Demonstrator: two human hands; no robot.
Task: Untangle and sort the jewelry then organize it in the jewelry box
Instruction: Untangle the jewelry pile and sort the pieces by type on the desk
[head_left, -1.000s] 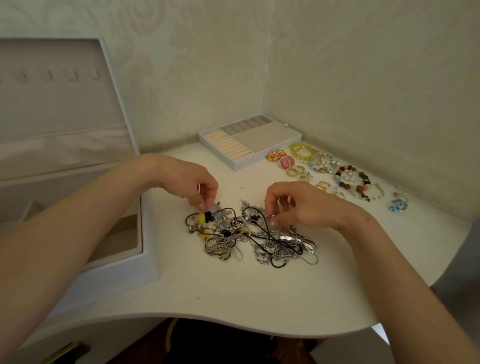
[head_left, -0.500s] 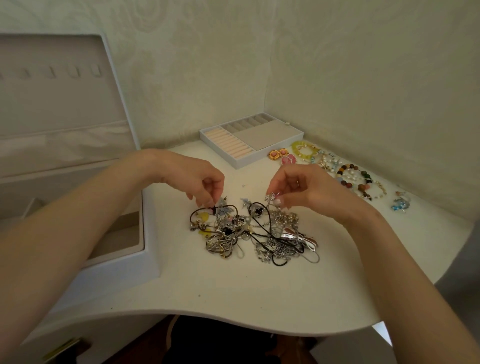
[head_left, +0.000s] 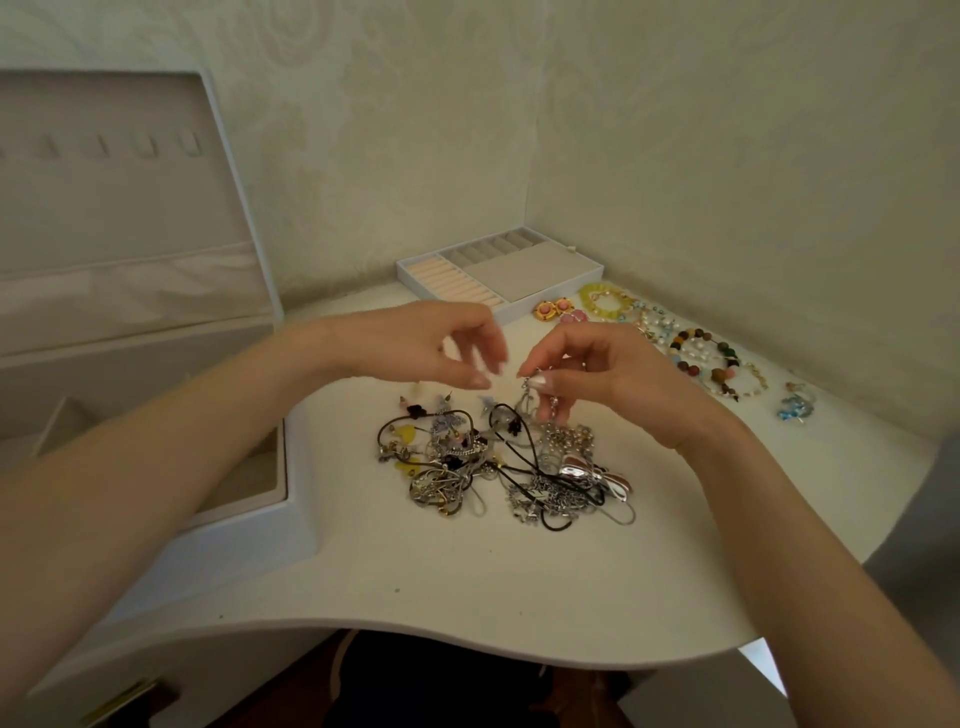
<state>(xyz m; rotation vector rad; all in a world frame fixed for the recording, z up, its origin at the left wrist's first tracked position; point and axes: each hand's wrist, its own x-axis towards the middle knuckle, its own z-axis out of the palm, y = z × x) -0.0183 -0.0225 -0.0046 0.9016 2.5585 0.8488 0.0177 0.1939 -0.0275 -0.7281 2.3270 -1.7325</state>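
Right hand (head_left: 613, 379) pinches a silver chain (head_left: 527, 399) above the knotted metal-and-cord tangle (head_left: 498, 467).

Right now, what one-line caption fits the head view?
Right hand pinches a small silver piece above the tangled jewelry pile, left hand empty beside it, sorted bracelets behind.

Bare forearms (head_left: 156, 467), left hand (head_left: 441, 348) and right hand (head_left: 597, 374) with pale glossy nails (head_left: 537, 381)

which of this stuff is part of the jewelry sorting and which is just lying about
In the job: tangled pile, silver piece pinched by right hand, left hand, sorted bracelets, insert tray, jewelry box.
Just there: table, patterned wall.
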